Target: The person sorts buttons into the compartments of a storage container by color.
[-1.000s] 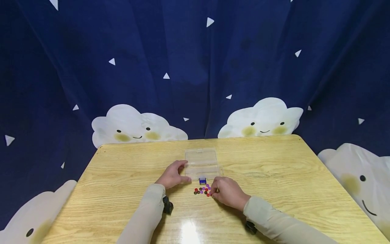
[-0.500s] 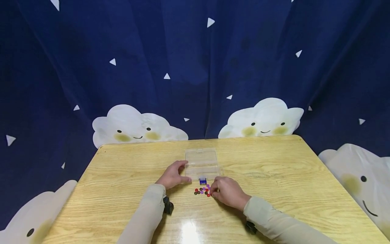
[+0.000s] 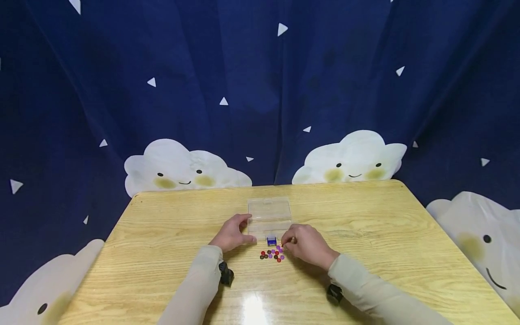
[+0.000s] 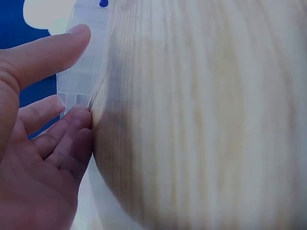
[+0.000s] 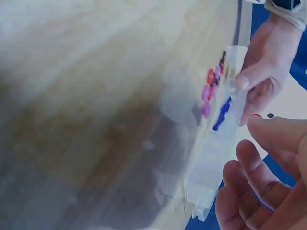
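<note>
A clear plastic box point(image 3: 270, 225) lies with its lid point(image 3: 269, 208) laid back and a blue latch point(image 3: 271, 241) at its front. My left hand point(image 3: 232, 234) holds the box's left end, thumb by the front and fingers at the side; the left wrist view shows those fingers point(image 4: 72, 127) against the box wall. In front of the latch lies a cluster of small round red, purple and dark beads point(image 3: 273, 253). My right hand point(image 3: 306, 243) pinches a small red bead point(image 5: 256, 115) at its thumb and index tips, just right of the latch.
Wood-grain table point(image 3: 170, 221) under everything. A dark blue curtain point(image 3: 260, 90) with white clouds and triangles hangs behind it. Black wrist cameras point(image 3: 225, 274) sit on both sleeves.
My right hand has lifted away from the beads' right side and shifted slightly toward the box, carrying a small red bead. A purple bead it covered now shows. My left hand stays put.
</note>
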A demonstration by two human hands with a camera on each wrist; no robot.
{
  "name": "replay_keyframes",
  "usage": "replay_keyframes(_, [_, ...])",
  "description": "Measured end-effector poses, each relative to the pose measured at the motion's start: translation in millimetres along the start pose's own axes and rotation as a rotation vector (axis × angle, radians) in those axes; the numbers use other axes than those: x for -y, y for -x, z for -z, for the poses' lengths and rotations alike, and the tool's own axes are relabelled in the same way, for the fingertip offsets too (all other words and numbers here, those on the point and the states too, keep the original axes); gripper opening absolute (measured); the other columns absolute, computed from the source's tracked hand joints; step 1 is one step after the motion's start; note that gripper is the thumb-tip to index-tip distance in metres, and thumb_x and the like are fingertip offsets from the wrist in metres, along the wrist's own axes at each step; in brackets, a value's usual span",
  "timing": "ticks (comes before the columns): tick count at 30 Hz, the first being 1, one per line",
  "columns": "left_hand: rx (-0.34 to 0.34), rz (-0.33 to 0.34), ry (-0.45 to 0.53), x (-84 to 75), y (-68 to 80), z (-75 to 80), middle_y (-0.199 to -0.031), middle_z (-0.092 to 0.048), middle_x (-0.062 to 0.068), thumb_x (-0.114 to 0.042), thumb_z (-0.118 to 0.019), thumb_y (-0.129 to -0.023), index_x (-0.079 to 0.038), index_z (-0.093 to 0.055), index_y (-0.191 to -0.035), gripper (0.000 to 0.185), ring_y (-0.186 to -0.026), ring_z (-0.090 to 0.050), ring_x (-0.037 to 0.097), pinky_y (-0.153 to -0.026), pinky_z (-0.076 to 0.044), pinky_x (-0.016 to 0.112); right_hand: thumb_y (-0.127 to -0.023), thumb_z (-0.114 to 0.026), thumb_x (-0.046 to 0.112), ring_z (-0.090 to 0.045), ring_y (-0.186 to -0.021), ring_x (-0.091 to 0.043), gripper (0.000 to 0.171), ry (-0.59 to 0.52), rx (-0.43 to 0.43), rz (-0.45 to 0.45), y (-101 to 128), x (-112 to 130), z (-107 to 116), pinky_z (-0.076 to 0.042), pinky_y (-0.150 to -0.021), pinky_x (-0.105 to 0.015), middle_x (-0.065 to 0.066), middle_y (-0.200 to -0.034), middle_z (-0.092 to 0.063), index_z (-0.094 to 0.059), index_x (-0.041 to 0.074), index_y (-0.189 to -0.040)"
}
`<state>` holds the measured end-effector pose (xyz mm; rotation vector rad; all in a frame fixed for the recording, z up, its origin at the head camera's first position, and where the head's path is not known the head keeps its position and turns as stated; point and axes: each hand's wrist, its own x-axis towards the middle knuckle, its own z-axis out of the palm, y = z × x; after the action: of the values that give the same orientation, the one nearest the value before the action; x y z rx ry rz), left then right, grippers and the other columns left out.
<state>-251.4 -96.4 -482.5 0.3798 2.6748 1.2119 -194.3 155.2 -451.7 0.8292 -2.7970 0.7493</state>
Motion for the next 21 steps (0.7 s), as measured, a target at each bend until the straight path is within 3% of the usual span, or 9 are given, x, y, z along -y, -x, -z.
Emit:
replay_keyframes(11, [-0.003, 0.01, 0.015, -1.1, -2.2, 1.0, -0.119, -0.06, 0.009, -0.021, -0.087, -0.075, -0.01, -0.051, -0.144, 0.078, -0.107, -0.054, 0.023, -0.098, -0.047, 0.042, -0.084, -0.074, 0.007, -0.06, -0.071, -0.002, 0.013, -0.028, -0.076, -0.036, -17.0, -4.7, 14.0, -0.048, -0.064, -0.018, 0.007, -0.081, -0.07, -0.076, 0.019, -0.08])
replay_keyframes(21, [-0.004, 0.014, 0.025, -0.7, 0.1, 1.0, -0.117, -0.059, 0.009, -0.02, -0.087, -0.075, -0.01, -0.051, -0.144, 0.078, -0.105, -0.053, 0.022, -0.096, -0.047, 0.042, -0.086, -0.074, 0.009, -0.058, -0.069, -0.002, 0.01, -0.038, -0.086, -0.044, -25.2, -4.4, 16.0, -0.047, -0.063, -0.019, 0.006, -0.082, -0.07, -0.077, 0.018, -0.082])
